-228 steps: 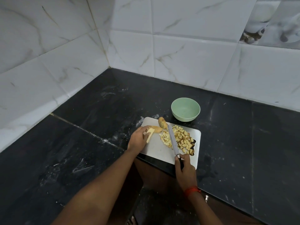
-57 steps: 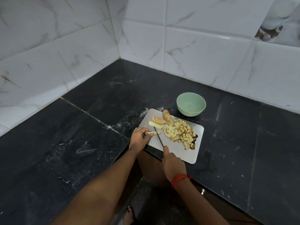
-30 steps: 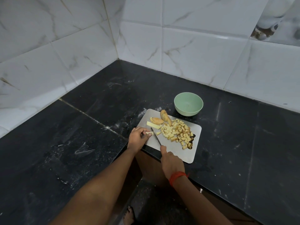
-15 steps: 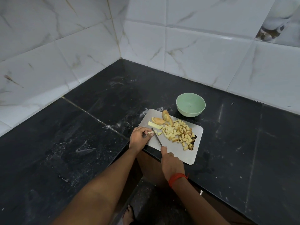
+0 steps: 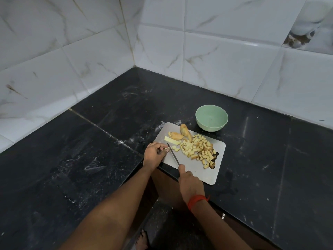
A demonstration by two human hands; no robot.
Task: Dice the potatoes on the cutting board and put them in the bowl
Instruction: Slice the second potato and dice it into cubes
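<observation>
On the black worktop [image 5: 108,159], head view: cutting board [image 5: 196,170] carrying diced potato pile [image 5: 198,148]; two skin-on pieces [image 5: 183,131] and one strip [image 5: 172,140] uncut. Left hand [image 5: 155,156], fingers pinching a strip stub [image 5: 166,148]; right hand [image 5: 189,183], fingers wrapped round knife [image 5: 173,154]. Bowl [image 5: 210,128] just beyond the board holds no dice yet; judged past halfway on cutting.

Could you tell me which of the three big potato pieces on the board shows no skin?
The pale flat strip, nearest the left hand; the two chunks behind it show brown skin.
</observation>
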